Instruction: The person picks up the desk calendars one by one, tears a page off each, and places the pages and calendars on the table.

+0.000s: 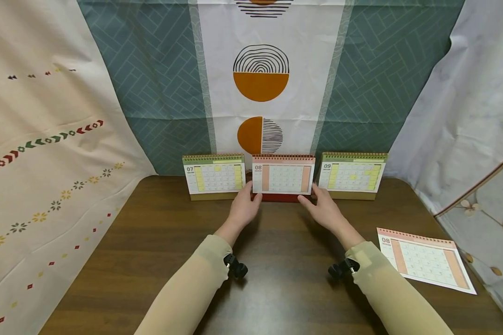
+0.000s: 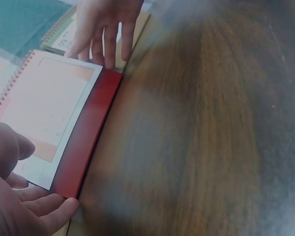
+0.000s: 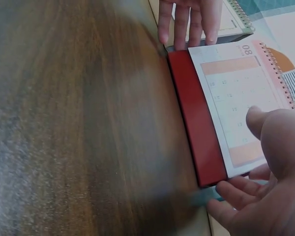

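Note:
A desk calendar [image 1: 282, 176] with a pink top, page 08 and a red base stands upright at the back of the table. My left hand [image 1: 244, 205] is at its left side, fingertips by the red base [image 2: 91, 132]. On the other side, my right hand [image 1: 324, 210] has its fingers along the calendar's right edge. Both thumbs stand out in front of the page, and the fingers are loosely extended rather than curled round it. Whether the fingertips press on the edges I cannot tell.
Green-topped calendars stand close on either side: page 07 [image 1: 215, 177] on the left, page 09 [image 1: 352, 174] on the right. A loose pink 08 sheet [image 1: 427, 260] lies at the table's right edge. Patterned cloth [image 1: 159, 93] hangs behind the brown table [image 1: 151, 260].

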`<state>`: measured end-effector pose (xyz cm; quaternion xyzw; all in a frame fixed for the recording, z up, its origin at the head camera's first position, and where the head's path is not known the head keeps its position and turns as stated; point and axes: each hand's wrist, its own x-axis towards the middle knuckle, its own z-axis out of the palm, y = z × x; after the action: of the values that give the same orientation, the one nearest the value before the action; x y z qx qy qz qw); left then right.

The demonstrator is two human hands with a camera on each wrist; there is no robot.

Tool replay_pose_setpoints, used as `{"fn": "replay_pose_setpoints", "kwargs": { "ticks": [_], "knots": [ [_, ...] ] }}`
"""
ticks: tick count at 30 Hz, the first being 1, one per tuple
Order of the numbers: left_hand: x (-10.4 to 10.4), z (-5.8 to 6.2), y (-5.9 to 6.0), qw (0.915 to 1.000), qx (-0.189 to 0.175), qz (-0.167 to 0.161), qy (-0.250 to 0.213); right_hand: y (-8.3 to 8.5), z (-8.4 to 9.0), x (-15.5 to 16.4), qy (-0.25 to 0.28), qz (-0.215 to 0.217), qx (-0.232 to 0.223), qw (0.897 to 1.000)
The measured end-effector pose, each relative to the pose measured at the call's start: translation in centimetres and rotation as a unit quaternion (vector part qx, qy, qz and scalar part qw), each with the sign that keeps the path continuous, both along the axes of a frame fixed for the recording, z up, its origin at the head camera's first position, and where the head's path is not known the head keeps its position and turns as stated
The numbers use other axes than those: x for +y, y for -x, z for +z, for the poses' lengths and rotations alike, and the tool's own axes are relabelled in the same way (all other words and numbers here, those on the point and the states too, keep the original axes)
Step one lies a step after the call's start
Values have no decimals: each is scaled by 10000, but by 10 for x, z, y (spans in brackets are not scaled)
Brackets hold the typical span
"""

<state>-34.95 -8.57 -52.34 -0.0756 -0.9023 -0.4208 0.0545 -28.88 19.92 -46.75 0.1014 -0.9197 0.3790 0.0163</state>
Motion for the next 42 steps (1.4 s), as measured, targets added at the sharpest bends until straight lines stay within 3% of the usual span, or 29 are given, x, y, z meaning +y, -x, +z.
{"fn": "replay_pose_setpoints", "kwargs": {
  "ticks": [3,7,9,12,15,18,20,22,26,27,29,31,33,35,38,42],
  "knots": [
    [0,15,-15,10000,-54,-77,1,-2,0,0,28,-23,23,10000],
    [-1,21,-25,9999,-114,-75,-90,-7,0,0,23,-54,13,10000],
    [-3,10,-18,9999,-84,-52,-101,-9,1,0,24,-64,13,10000],
    [-5,20,-31,10000,-46,-52,-58,-13,1,-1,104,-80,69,9999],
    [-9,20,-34,9999,95,-105,-11,-15,1,-3,192,-103,98,9997],
    [-10,31,-44,9998,47,-172,-112,-17,0,-4,247,-140,100,9995],
    [-12,28,-43,9993,7,-251,-281,-18,0,-5,227,-151,143,9995],
    [-12,39,-55,9991,-79,-244,-334,-19,-1,-5,198,-173,213,9994],
    [-15,44,-65,9994,-56,-258,-233,-22,-1,-7,86,-239,390,9989],
    [-13,53,-72,9995,-143,-208,-212,-23,-1,-7,55,-273,429,9987],
    [-14,50,-73,9995,-130,-242,-183,-26,-2,-7,14,-334,514,9981],
    [-17,37,-66,9995,59,-289,-90,-28,-3,-7,-8,-392,582,9975],
    [-20,31,-65,9994,172,-308,-43,-30,-3,-6,-17,-441,621,9971],
    [-21,31,-68,9992,207,-335,-62,-32,-3,-6,-13,-480,619,9969],
    [-20,46,-83,9991,31,-355,-216,-34,-3,-4,-18,-539,571,9969],
    [-19,55,-96,9991,-119,-348,-202,-38,-5,-3,-10,-620,588,9963]
  ]
}}
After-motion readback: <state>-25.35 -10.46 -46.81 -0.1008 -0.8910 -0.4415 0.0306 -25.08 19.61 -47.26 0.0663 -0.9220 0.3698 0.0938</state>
